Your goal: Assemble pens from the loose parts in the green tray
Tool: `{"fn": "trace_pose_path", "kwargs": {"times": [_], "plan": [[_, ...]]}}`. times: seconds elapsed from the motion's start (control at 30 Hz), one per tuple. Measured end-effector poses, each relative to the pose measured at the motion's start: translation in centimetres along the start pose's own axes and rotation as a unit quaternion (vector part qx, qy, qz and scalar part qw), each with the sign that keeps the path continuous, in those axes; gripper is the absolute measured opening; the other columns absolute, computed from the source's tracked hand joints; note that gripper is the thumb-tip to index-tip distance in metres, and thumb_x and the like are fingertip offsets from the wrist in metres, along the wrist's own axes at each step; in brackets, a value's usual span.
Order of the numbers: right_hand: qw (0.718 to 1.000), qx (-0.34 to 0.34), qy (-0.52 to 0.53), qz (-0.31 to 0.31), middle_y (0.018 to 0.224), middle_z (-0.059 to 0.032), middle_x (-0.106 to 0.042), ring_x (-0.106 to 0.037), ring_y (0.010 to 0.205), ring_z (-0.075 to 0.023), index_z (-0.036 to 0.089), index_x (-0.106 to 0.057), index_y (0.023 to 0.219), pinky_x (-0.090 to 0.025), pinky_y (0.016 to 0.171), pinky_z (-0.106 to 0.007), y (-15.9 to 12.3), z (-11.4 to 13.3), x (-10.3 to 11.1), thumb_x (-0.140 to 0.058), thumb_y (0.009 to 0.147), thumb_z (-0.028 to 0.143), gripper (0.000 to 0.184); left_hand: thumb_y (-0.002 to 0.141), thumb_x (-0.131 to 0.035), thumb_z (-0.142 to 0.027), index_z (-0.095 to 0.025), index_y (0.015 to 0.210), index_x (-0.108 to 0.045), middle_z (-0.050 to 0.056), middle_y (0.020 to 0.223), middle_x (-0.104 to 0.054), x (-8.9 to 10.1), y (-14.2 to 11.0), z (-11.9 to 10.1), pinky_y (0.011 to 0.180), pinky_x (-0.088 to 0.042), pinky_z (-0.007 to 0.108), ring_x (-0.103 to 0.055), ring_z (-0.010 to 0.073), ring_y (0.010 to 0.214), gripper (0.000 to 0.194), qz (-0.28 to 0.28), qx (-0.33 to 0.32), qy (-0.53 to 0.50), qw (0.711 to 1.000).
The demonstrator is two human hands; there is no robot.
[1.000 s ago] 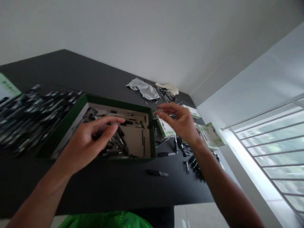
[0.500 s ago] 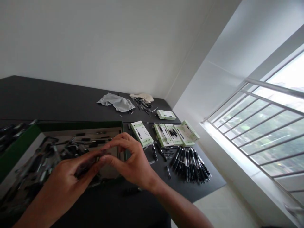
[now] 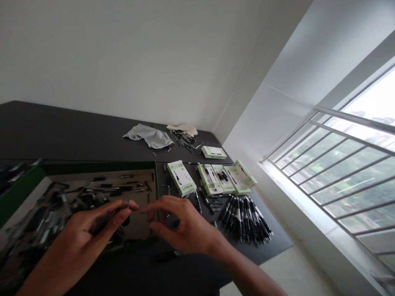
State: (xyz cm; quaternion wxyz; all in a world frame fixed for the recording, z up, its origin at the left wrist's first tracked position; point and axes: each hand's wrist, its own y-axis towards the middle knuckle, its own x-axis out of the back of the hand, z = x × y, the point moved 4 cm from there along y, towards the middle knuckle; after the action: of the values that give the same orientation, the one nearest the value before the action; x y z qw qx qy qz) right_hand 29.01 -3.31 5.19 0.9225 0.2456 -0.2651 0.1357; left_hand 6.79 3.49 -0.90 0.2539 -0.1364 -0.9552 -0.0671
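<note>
My left hand (image 3: 83, 230) is closed above the green-walled box (image 3: 101, 166). Dark and clear pen parts (image 3: 105, 220) lie in it, partly covered by the thumb and fingers, and a small clear piece shows near its fingertips. To the right, my right hand (image 3: 182, 224) hovers over the box's right edge with thumb and forefinger apart. Nothing shows between those fingers. Many loose black and clear pen parts (image 3: 89, 199) fill the box. A dark pen part (image 3: 166, 255) lies on the table just in front of it.
Fanned black pens (image 3: 247, 220) lie right on the dark table (image 3: 61, 127). Behind them are an opened pen box (image 3: 230, 189) and a green-white pen box (image 3: 182, 176). Farther back sit another pen box (image 3: 214, 152), a grey plastic bag (image 3: 149, 135) and a pen pile (image 3: 185, 139).
My right hand has drawn away to the right from my left hand's fingertips, and its fingers have parted. The left hand keeps its hold in nearly the same place.
</note>
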Motion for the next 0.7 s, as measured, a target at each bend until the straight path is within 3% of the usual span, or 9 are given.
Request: {"fn": "trace_pose_path", "kwargs": {"times": [0.07,0.17,0.23,0.3,0.4,0.53,0.7], "plan": [[0.993,-0.011,-0.108,-0.045,0.103,-0.0043,-0.078,-0.071,0.095,-0.018,0.022,-0.077,0.11,-0.056,0.09,-0.032,0.9,-2.4,3.0,-0.065,0.099,0.022,0.017,0.09,-0.062,-0.071,-0.033,0.104,-0.084,0.001,0.114,-0.084,0.1,-0.1,-0.4,0.108,-0.056,0.036,-0.075,0.0302,0.117,0.047,0.005,0.007,-0.006,1.0],[0.924,-0.185,-0.287,-0.175,0.107,-0.0063,-0.078,-0.071,0.094,-0.0193,0.02,-0.076,0.116,-0.057,0.09,-0.035,4.0,-9.2,10.1,-0.055,0.105,0.022,0.023,0.089,-0.062,-0.073,-0.03,0.102,-0.084,0.003,0.104,-0.082,0.3,-0.2,-1.5,0.096,-0.058,0.032,-0.074,0.0282,0.107,0.049,0.008,0.004,-0.016,1.0],[0.905,-0.228,-0.313,-0.176,0.118,-0.0101,-0.075,-0.07,0.104,-0.021,0.017,-0.073,0.119,-0.057,0.098,-0.04,7.0,-13.9,13.7,-0.053,0.107,0.021,0.024,0.087,-0.061,-0.076,-0.028,0.107,-0.083,0.002,0.075,-0.072,0.4,-0.1,-1.9,0.067,-0.055,0.027,-0.069,0.0225,0.075,0.057,0.014,0.017,-0.035,0.999],[0.893,-0.265,-0.333,-0.149,0.129,-0.0095,-0.07,-0.07,0.112,-0.0236,0.018,-0.068,0.126,-0.059,0.097,-0.046,9.6,-18.0,15.7,-0.067,0.103,0.035,0.028,0.085,-0.057,-0.082,-0.023,0.116,-0.079,-0.004,0.055,-0.046,0.4,0.0,-1.8,0.048,-0.036,0.024,-0.046,0.0155,0.051,0.071,0.033,0.045,-0.082,0.995],[0.868,-0.319,-0.364,-0.112,0.136,-0.0104,-0.066,-0.069,0.115,-0.0255,0.02,-0.064,0.134,-0.061,0.096,-0.047,11.6,-22.5,16.2,-0.069,0.102,0.039,0.038,0.086,-0.051,-0.086,-0.015,0.127,-0.072,-0.009,0.056,-0.027,0.3,0.1,-1.3,0.048,-0.024,0.023,-0.028,0.0115,0.048,0.084,0.048,0.063,-0.157,0.984],[0.834,-0.366,-0.405,-0.08,0.136,-0.0105,-0.066,-0.068,0.115,-0.0259,0.019,-0.064,0.135,-0.06,0.096,-0.047,12.1,-26.4,15.2,-0.069,0.102,0.039,0.039,0.092,-0.053,-0.08,-0.014,0.131,-0.069,-0.01,0.056,-0.027,0.3,0.4,-0.8,0.048,-0.024,0.023,-0.026,0.0109,0.05,0.078,0.036,0.046,-0.191,0.98],[0.808,-0.387,-0.441,-0.056,0.136,-0.0106,-0.066,-0.068,0.115,-0.0257,0.019,-0.064,0.135,-0.06,0.096,-0.047,12.3,-29.4,15.3,-0.069,0.102,0.039,0.038,0.098,-0.052,-0.071,-0.017,0.128,-0.072,-0.01,0.058,-0.026,0.4,0.6,-1.7,0.046,-0.021,0.022,-0.026,0.01,0.049,0.065,0.045,0.014,-0.214,0.976]]}}
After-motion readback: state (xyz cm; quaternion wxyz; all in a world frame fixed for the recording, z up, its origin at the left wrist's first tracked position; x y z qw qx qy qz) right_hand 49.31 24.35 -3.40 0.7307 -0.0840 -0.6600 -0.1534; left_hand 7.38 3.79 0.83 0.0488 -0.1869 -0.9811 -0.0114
